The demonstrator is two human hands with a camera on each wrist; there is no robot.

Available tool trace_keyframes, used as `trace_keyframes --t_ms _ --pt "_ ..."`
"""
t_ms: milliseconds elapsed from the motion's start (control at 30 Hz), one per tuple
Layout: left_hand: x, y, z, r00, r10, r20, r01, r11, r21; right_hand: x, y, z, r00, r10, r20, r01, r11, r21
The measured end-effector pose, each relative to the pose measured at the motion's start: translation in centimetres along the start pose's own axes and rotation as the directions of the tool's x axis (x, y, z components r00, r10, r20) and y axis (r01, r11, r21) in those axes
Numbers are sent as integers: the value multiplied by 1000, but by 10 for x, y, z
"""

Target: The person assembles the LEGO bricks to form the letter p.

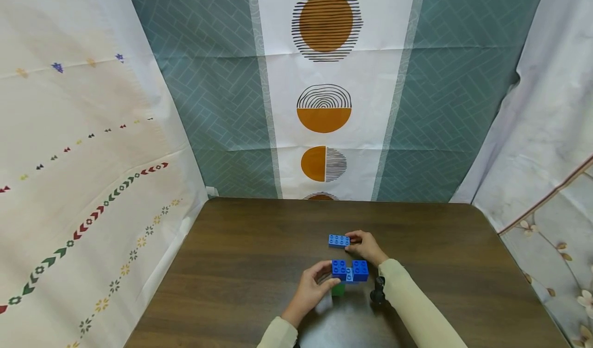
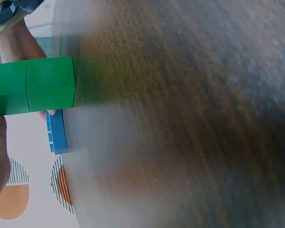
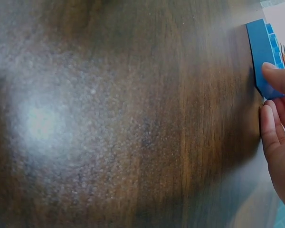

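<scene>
My left hand [image 1: 309,288] grips a small stack of toy building bricks by its left side. Two dark blue bricks [image 1: 360,270] stand apart on top, a lighter blue brick [image 1: 349,275] shows between them, and green bricks [image 1: 338,290] sit underneath. The left wrist view shows the green bricks [image 2: 50,84] close up, standing on or just over the table. Farther back, my right hand [image 1: 368,248] pinches the right end of a light blue brick [image 1: 339,241]. In the right wrist view that long brick [image 3: 262,50] lies at the table surface, studs facing away.
The brown wooden table [image 1: 250,245] runs back to a patterned curtain [image 1: 213,106]. White cloths hang at its left and right sides. A dark wrist device [image 1: 378,290] sits under the right sleeve [image 1: 407,296], right of the stack.
</scene>
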State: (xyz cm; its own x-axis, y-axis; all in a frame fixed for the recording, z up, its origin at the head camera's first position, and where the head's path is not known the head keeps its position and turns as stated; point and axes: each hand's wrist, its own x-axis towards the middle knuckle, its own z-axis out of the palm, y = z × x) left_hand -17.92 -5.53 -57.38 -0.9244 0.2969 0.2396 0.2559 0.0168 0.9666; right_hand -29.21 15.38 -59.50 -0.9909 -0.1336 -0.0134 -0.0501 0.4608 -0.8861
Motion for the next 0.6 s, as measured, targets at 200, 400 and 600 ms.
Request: trace_keyframes --t_ms 200,400,600 --pt "1 4 1 1000 -25 -8 25 1000 16 -1 -2 -4 1000 -9 4 9 999 40" --pt "-2 29 1 1000 -3 -4 3 1000 17 -2 -2 -8 999 -8 42 5 998 69" --pt "-3 35 0 1000 -15 4 15 1000 4 -4 -4 -13 997 -52 59 48 997 63"
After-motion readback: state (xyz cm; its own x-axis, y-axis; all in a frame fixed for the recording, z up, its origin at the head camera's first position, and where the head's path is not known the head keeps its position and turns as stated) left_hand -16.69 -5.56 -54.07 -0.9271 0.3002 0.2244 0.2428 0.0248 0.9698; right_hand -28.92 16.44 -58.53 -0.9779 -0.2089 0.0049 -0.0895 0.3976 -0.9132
